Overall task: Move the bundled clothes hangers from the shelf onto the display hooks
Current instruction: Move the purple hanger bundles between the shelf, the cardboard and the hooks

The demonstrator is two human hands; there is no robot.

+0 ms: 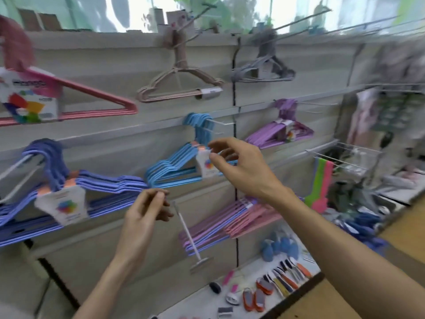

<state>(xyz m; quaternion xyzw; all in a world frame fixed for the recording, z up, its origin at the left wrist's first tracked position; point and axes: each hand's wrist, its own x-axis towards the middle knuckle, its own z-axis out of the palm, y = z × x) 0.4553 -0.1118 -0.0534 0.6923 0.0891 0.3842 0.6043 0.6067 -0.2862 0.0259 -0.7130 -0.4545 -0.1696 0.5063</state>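
- Light-blue hangers [171,168], a bundle with a white card label, hang from a wire hook [220,122] on the grey wall panel [115,63]; the right hand [241,166] is at the label, thumb and forefinger curved and close together, but blur hides whether they pinch it.
- The left hand [147,210] is lower, near the wall, fingertips drawn together beside the tip of a white loose hook [190,238] that slants down to a flat plate; whether the fingers hold it cannot be told.
- Left of them, a dark-blue bundle [69,180] with the same kind of label hangs on a white hook.
- Under the right forearm, a pink-and-lilac bundle [230,222] leans against the wall, just above the shelf [207,295].
- Higher up hang a red bundle [92,97] at the left, a beige one [181,86] in the middle, a grey one [262,70] to its right and a purple one [278,132] below that.
- The wall is made of pale horizontal slats with metal rails, split by a dark vertical seam.
- The white shelf below carries small goods: orange-handled tools, blue caps, pink items, all blurred.
- At the right, green and pink strips [322,180] hang from a wire rack, and the floor [404,229] looks like yellowish wood.
- Above the wall, glass shows daylight and green foliage.
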